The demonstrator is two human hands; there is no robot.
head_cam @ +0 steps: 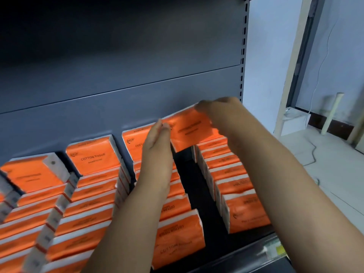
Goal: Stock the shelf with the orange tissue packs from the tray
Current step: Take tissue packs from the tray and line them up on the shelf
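1. The right hand is up at the back of the shelf, on the top right corner of one orange tissue pack. The hand is blurred, so the fingers are hard to make out, but they seem to be curled over the corner, holding it.
2. The left hand is flat, with fingers straight and close together. Its fingertips touch the left edge of the same pack.
3. The pack is tilted, its right end higher than its left, with the orange face toward the camera. It is above the far end of a dark gap between two rows.
4. Left of the gap, a row of packs runs from front to back, partly under the left forearm. Right of the gap is another row, under the right forearm.
5. Further left are two more rows. On the rear pack of the nearer one the words "COTTON TISSUE" can be read.
6. All the rows stand on the dark shelf, which has a price strip on its front edge.
7. Behind them is a grey back panel, with a slotted upright at its right side.
8. To the right are a pale wall and a light floor with a thin cable on it.
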